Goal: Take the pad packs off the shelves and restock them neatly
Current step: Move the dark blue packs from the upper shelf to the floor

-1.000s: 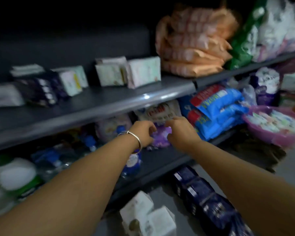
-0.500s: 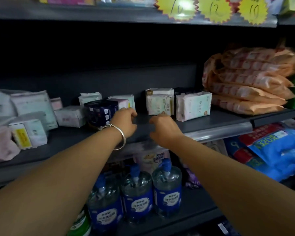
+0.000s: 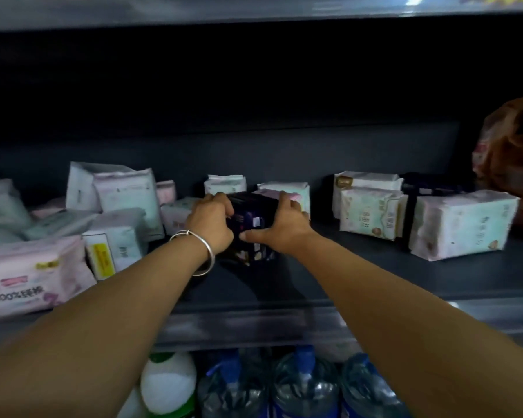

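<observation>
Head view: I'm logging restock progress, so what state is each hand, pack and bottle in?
Left hand: grips the dark packs' left side.
Right hand: grips their right side.
Dark packs: bunched between both hands, on the shelf.
Pink pack: lying flat at left.
White packs: upright at right.
Water bottles: upright, capped, on the shelf below.

Hands: two, the left hand [image 3: 209, 222] and the right hand [image 3: 279, 228], both on one pack.
Dark navy plastic-wrapped pad pack [image 3: 250, 218]: one between the hands; a second dark pack [image 3: 435, 184] at the back right.
Pale green-and-white soft pad packs, right group [image 3: 462, 225]: three.
Silver metal bangle [image 3: 200, 248]: one.
Clear water bottles with blue caps [image 3: 307, 384], lower shelf: three.
White bottle with green cap [image 3: 168, 383]: one.
</observation>
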